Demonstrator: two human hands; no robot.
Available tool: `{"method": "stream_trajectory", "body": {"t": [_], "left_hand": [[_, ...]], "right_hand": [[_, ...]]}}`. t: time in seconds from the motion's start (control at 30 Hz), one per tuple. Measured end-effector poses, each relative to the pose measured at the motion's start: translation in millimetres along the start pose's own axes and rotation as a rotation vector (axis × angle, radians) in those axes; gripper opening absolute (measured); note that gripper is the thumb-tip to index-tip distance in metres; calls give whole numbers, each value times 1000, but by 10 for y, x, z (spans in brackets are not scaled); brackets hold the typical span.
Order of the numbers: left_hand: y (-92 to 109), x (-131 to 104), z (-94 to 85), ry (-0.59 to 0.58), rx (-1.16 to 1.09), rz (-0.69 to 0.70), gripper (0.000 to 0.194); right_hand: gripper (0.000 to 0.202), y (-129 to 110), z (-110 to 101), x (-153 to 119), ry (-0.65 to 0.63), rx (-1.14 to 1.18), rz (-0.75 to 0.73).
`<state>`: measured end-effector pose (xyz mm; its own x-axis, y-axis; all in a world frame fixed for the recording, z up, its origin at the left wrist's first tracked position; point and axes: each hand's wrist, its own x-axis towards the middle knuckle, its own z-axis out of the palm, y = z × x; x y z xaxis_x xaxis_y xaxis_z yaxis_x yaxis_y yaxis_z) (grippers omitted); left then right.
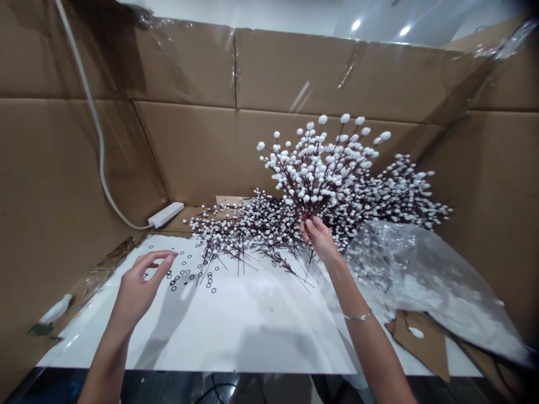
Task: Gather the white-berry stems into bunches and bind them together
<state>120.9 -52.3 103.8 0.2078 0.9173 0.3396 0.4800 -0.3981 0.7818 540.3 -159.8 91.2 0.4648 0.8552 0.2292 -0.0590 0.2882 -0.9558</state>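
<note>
My right hand (pixel 318 235) is closed around the stems of a bunch of artificial white-berry branches (pixel 324 163), which stands upright above it and fans out. My left hand (pixel 141 278) hovers at the left over the white board, thumb and forefinger pinched together. Whatever may be between those fingertips is too small to make out. Small black rings (pixel 188 266) lie scattered on the board beside it. Behind and around my right hand spreads a pile of similar white-berry branches (pixel 256 219), with thin bare stems pointing toward me.
Cardboard walls (pixel 189 140) enclose the white board (pixel 236 331) at the back and sides. A white power strip (pixel 166 215) with a cable (pixel 99 129) lies at the back left. Clear plastic wrapping (pixel 421 269) covers the right, near a loose cardboard piece (pixel 425 342).
</note>
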Motion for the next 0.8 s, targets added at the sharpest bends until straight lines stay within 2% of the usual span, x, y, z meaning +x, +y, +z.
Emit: {"method": "stream_trajectory", "body": {"t": [0.1, 0.17, 0.3, 0.4, 0.47, 0.57, 0.63, 0.7, 0.8], "left_hand": [[66, -6, 150, -34, -33, 19, 32], [174, 7, 331, -118, -68, 44, 32], [505, 97, 755, -351, -237, 92, 31], [818, 159, 951, -394, -384, 150, 30], [1031, 174, 995, -297, -403, 262, 26], [1290, 188, 1006, 4, -279, 482, 17], [1385, 215, 1034, 142, -129, 569, 14], [1415, 255, 1100, 178, 15, 595, 16], [1393, 312, 1242, 204, 141, 556, 23]], "right_hand": [[43, 36, 134, -22, -23, 25, 13], [40, 78, 280, -70, -44, 71, 22], [35, 164, 639, -211, -125, 203, 68], [33, 179, 887, -299, -198, 268, 107], [32, 162, 1023, -332, -219, 260, 104], [32, 128, 1189, -345, -173, 182, 34], [32, 123, 1280, -339, -120, 135, -22], [33, 141, 1352, -332, -68, 97, -65], [32, 200, 1414, -334, 9, -30, -130]]}}
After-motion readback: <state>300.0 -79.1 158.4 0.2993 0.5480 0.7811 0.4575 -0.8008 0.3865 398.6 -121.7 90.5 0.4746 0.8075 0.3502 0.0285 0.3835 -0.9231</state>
